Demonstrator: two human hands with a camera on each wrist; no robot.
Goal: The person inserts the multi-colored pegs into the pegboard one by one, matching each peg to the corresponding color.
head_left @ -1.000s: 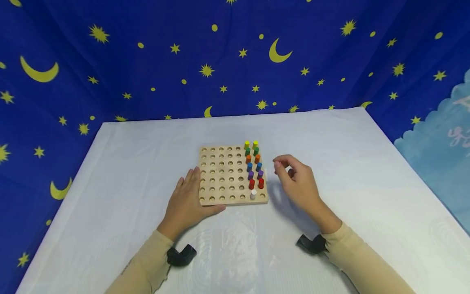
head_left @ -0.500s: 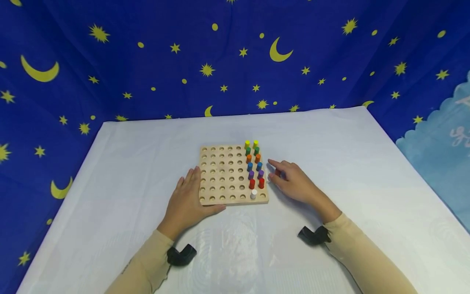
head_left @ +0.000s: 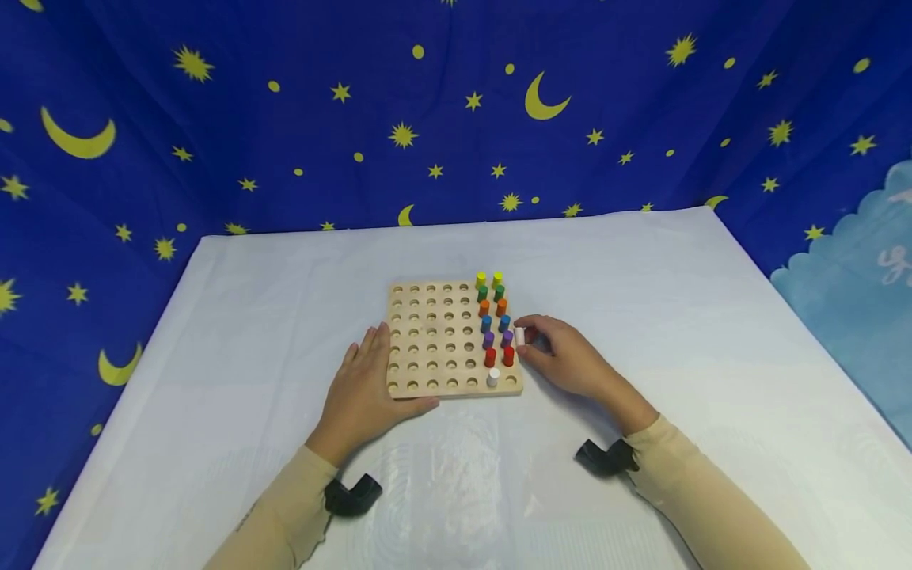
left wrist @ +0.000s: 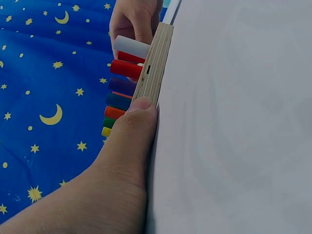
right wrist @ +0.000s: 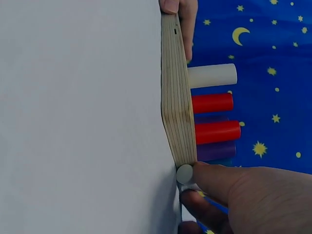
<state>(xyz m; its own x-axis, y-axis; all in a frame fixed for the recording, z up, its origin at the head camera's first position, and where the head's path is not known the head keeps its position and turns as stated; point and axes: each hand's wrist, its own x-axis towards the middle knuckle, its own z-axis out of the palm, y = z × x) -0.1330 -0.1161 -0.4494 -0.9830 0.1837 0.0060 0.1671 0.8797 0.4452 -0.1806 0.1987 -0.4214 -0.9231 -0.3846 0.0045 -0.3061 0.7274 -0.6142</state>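
A square wooden pegboard (head_left: 422, 324) lies on the table with rows of round holes. Its two right columns carry upright pegs in matching pairs: yellow, green, orange, blue, purple (head_left: 488, 340) and red (head_left: 490, 358). One white peg (head_left: 493, 378) stands in the front row, left of an open hole. My left hand (head_left: 362, 396) rests against the board's left front corner, fingers straight along the left side, thumb along the front edge. Just off the right edge, my right hand (head_left: 570, 356) pinches another white peg (head_left: 519, 336) between thumb and forefinger; its round end shows in the right wrist view.
A white cloth (head_left: 285, 285) covers the table. Behind it hangs a blue curtain (head_left: 456, 119) with yellow moons and stars, and a light blue panel (head_left: 855, 261) is at the right. Black mounts (head_left: 354, 495) sit on both wrists.
My right hand has come left and down to the board's right edge, and a white peg now shows between its thumb and forefinger. The left hand and the board have stayed put.
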